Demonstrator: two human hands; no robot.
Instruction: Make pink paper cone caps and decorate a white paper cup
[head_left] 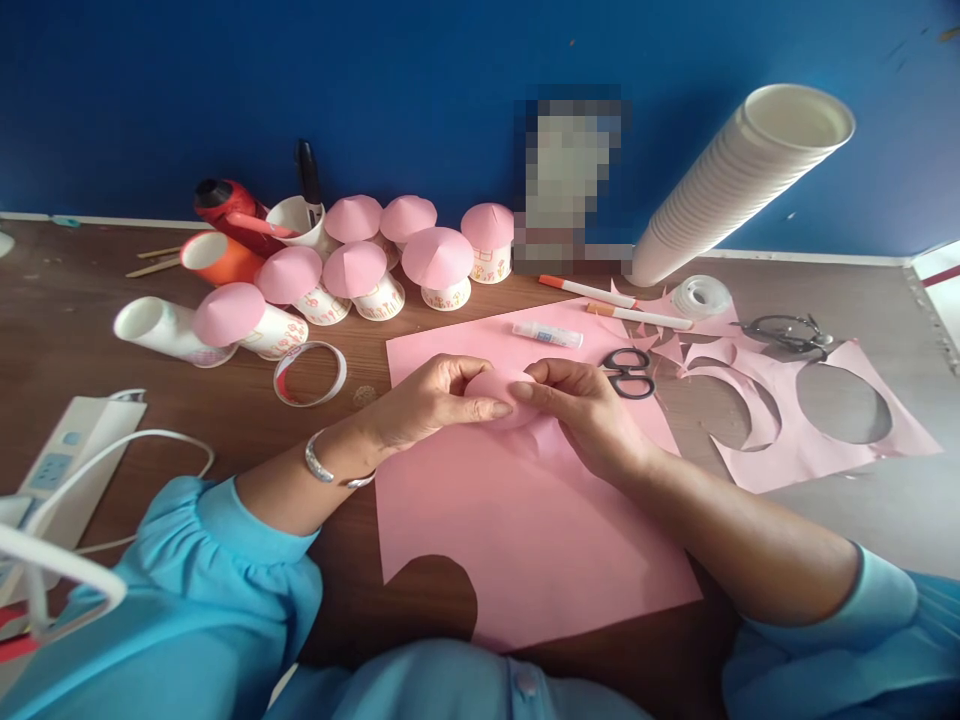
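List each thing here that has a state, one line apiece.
left hand, pinching the pink paper piece.
right hand, pinching the same piece from the other side.
pink sheet, flat, a round bite cut from its near left corner.
offcut sheet, flat, round holes cut out.
scissors, lying flat beside the right hand.
glue tube, lying on its side.
cup stack, nested, tipped over.
capped cups, upside down, pink cones on top.
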